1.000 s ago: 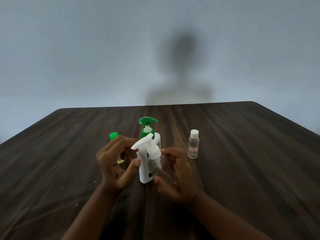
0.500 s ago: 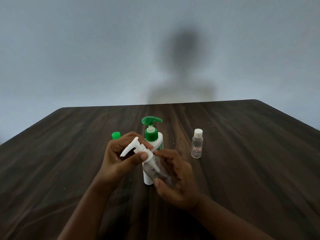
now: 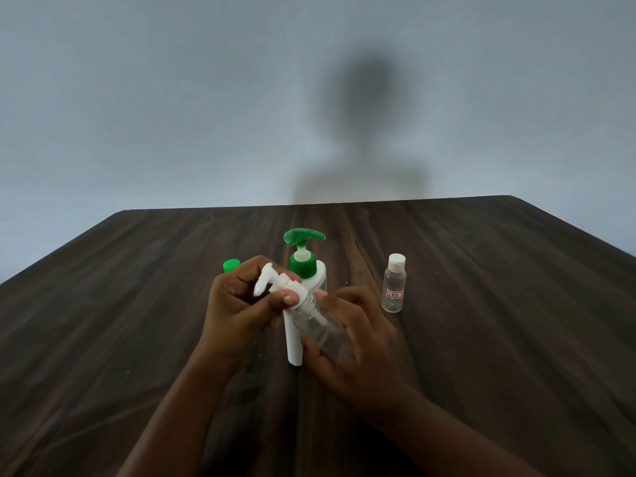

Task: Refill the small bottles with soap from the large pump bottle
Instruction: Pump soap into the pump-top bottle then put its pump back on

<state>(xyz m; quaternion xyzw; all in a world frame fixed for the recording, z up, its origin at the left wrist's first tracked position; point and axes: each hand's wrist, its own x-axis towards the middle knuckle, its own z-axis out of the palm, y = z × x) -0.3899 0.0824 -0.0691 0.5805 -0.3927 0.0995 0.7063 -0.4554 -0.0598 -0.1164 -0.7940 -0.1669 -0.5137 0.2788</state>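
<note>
Landmark: pump bottle (image 3: pixel 315 280), white body, green pump head, upright on the dark wood-grain counter (image 3: pixel 481 339). Directly in front of it, raised off the counter: spray bottle (image 3: pixel 320 328), clear, tilted with its neck up and to the left, overlapping the pump bottle in view. Right grip (image 3: pixel 358 342) wrapped round the clear body, fingers curled over the far side, thumb on the near side. Left grip (image 3: pixel 237 311) just left of the pump bottle, clenched on the white spray head (image 3: pixel 278 284), thumb pressed at the collar, trigger pointing left between the fingers. Spray head seated on the neck or loosened: cannot tell. Right of the pump bottle, apart from it: small bottle (image 3: pixel 394 287), clear, white cap, red-edged label, upright. Left of the pump bottle, mostly hidden behind the left grip: green cap (image 3: pixel 231 265) of another bottle. Behind the pump bottle, past the counter edge: pale wall (image 3: pixel 137 98) with a blurred shadow (image 3: pixel 364 98).
</note>
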